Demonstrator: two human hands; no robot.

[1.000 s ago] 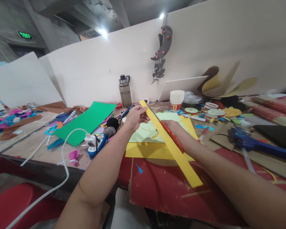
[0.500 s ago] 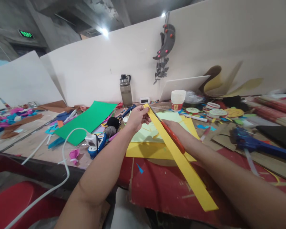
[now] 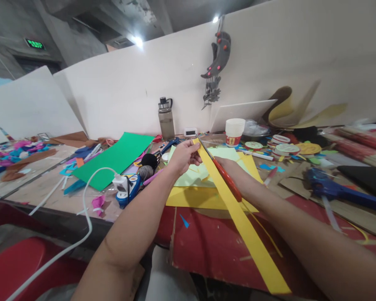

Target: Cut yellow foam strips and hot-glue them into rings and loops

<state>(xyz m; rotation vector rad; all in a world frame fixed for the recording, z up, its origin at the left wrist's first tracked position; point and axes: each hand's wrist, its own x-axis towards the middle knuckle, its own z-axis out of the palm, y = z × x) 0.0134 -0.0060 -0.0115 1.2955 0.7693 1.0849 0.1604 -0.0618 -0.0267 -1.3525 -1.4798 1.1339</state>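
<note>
My left hand (image 3: 185, 157) pinches the far end of a long yellow strip (image 3: 238, 218), which slants down toward the table's front edge. Red-handled scissors (image 3: 227, 180) are in my right hand (image 3: 228, 166), their blades lying along the strip's right edge near its far end. A thin yellow offcut (image 3: 266, 233) hangs below the scissors, to the right of the strip. Beneath both hands lie pale green sheets (image 3: 188, 177) on top of a larger yellow sheet (image 3: 191, 198). The fingers of my right hand are partly hidden behind the scissors.
On the left are a green sheet (image 3: 113, 161), a blue-and-white power strip (image 3: 128, 190) with a white cable, and yarn balls (image 3: 149, 160). A bottle (image 3: 166, 121) and stacked paper cups (image 3: 234, 131) stand behind. A blue glue gun (image 3: 341, 190) lies on the right.
The scissors have reached the strip's far end, and a thin yellow offcut now hangs to its right. My left hand has shifted slightly right, and the strip's near end reaches lower.
</note>
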